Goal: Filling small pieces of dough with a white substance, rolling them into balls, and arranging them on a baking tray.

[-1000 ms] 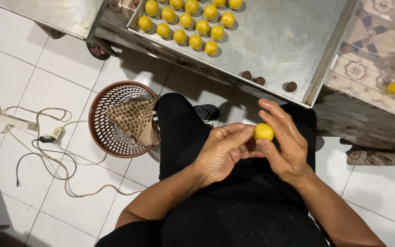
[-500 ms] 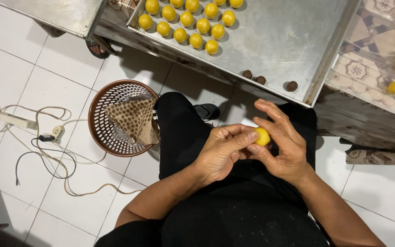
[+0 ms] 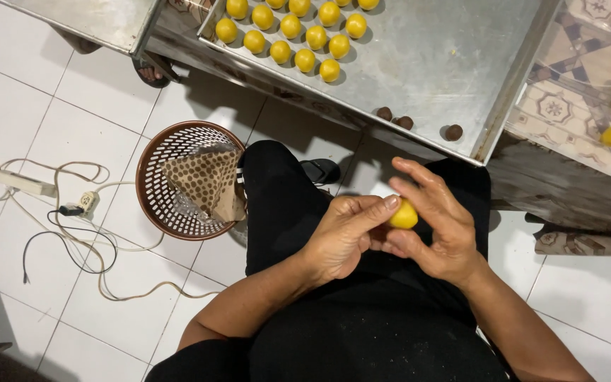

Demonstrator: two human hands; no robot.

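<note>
While my left hand (image 3: 341, 237) and right hand (image 3: 436, 226) have closed in since a second ago, both now pinch the small yellow dough ball (image 3: 404, 214) over my lap, below the steel tray's (image 3: 461, 64) near edge, so shaping's ongoing.

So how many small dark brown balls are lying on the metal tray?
3, all on the metal tray near its front edge: a first brown ball and a second almost touching, a third apart to their right. More may lie beyond the frame.
</note>
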